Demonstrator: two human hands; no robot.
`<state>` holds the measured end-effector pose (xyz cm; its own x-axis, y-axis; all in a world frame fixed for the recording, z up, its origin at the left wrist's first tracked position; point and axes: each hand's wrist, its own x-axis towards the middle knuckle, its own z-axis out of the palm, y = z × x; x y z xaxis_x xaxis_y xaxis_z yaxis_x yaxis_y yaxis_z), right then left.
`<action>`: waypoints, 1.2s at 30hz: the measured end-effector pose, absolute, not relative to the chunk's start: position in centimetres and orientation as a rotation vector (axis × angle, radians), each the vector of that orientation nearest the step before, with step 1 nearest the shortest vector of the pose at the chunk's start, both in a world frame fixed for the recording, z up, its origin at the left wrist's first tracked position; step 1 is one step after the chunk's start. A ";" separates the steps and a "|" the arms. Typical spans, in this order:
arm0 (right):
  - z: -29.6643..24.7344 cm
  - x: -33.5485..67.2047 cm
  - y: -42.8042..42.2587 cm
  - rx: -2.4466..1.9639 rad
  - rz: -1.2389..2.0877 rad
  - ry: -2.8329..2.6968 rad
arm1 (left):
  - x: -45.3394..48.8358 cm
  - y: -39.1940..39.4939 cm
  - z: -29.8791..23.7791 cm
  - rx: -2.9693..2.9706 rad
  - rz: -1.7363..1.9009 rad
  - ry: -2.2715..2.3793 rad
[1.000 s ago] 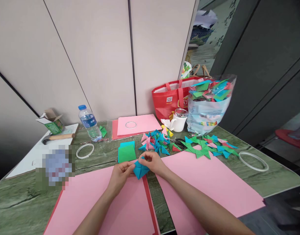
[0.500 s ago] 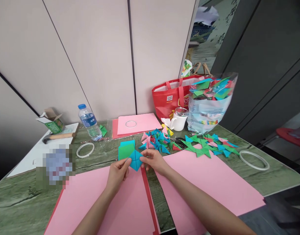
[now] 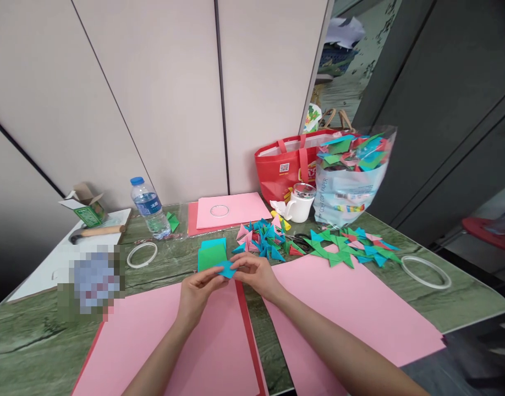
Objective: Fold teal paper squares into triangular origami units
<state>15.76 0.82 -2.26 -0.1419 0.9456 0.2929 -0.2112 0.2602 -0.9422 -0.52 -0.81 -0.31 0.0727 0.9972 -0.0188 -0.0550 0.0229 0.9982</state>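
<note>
Between my two hands is a small blue folded paper [image 3: 226,269], partly covered by the fingers. My left hand [image 3: 198,287] pinches its left side with thumb and fingertips. On the right edge, my right hand [image 3: 256,274] grips it the same way. Just behind the hands lies a stack of green and blue paper squares [image 3: 213,253]. Under my left forearm is a large pink sheet [image 3: 211,346] on a red one, and another pink sheet [image 3: 339,308] lies under my right forearm. A pile of folded paper pieces [image 3: 263,237] sits beyond my right hand.
Star-shaped paper rings [image 3: 335,247] lie at right beside a white ring [image 3: 426,271]. Behind stand a white mug [image 3: 301,204], a red bag [image 3: 273,175] and a plastic bag of paper pieces [image 3: 345,190]. At left are a water bottle [image 3: 150,208], a hammer [image 3: 98,231] and a box [image 3: 85,208].
The blue paper was a flat diamond with crossing creases facing me; now it looks smaller, tilted or folded over. Both hands have drawn closer together around it.
</note>
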 end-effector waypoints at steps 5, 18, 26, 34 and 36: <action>-2.0 15.9 0.5 -0.736 1.121 -1.364 | -0.7 -0.7 -0.5 1.434 1.267 1.264; -2.3 15.4 0.6 -0.841 1.324 -1.232 | 0.0 -1.5 -0.1 1.376 1.285 1.203; -2.9 14.8 0.5 -0.910 1.286 -1.130 | 0.4 -1.1 -0.6 1.107 1.307 1.219; -2.7 14.6 0.2 -0.986 1.267 -1.108 | 0.8 -1.1 -0.9 0.985 1.346 1.213; -2.7 14.6 0.1 -0.993 1.257 -1.113 | 0.8 -1.2 -0.9 0.959 1.351 1.201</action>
<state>14.56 0.12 -2.66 -0.0158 0.9967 0.0799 -0.2002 0.0751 -0.9769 0.82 -1.16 -0.85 -0.1371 0.9880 -0.0706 -0.1858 0.0444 0.9816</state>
